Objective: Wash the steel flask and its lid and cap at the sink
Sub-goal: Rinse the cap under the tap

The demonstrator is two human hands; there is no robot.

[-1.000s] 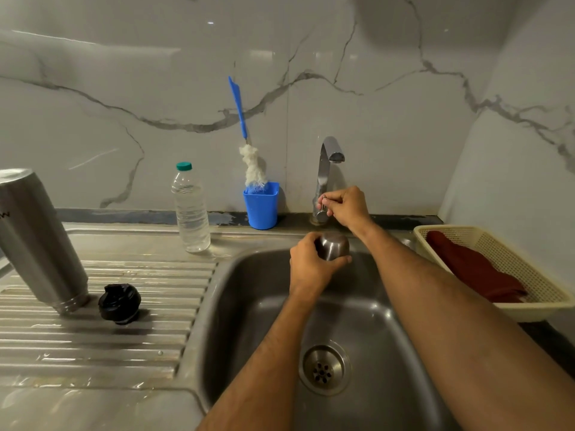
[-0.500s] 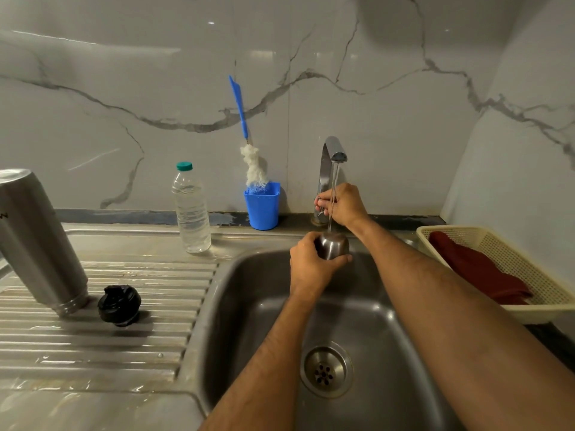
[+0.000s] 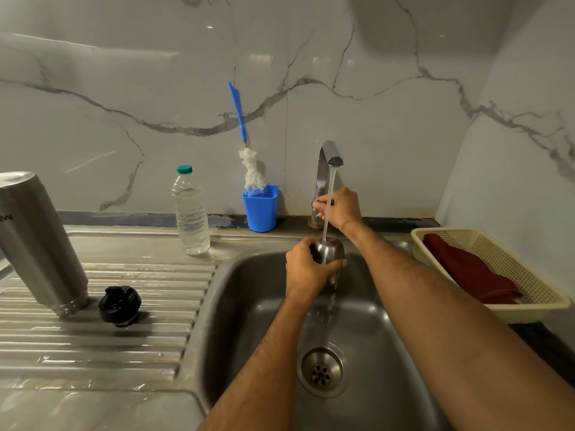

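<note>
Fingers point(image 3: 334, 265) of the left hand point(image 3: 306, 269) curl around the steel cap point(image 3: 327, 250) and grip it over the sink point(image 3: 249, 290), directly under the tap point(image 3: 326, 160). Water point(image 3: 329, 197) falls from the spout onto the top of the cap and runs off below the hand toward the drain point(image 3: 323, 370) at 6 o'clock from the cap. The right hand point(image 3: 340, 208) is at 12 o'clock from the cap, its fingers closed around the tap handle point(image 3: 316, 203) at the base of the tap.

On the ribbed drainboard of the bench point(image 3: 93, 337), at 9 o'clock from the sink, the steel flask point(image 3: 37, 244) stands mouth-down and looks tilted in this wide view. The black lid point(image 3: 119, 305) lies just beside the flask, at its 4 o'clock, apart from both hands.

At the back edge of the bench, a clear plastic bottle point(image 3: 190, 213) with a green top stands upright at 10 o'clock from the cap. A blue cup point(image 3: 260, 209) stands at 11 o'clock from the cap, against the wall, and holds a bottle brush point(image 3: 239, 116) with a blue handle and white bristles. A cream basket point(image 3: 529, 309) sits at 3 o'clock from the sink with a dark red cloth point(image 3: 466, 269) lying in it.
</note>
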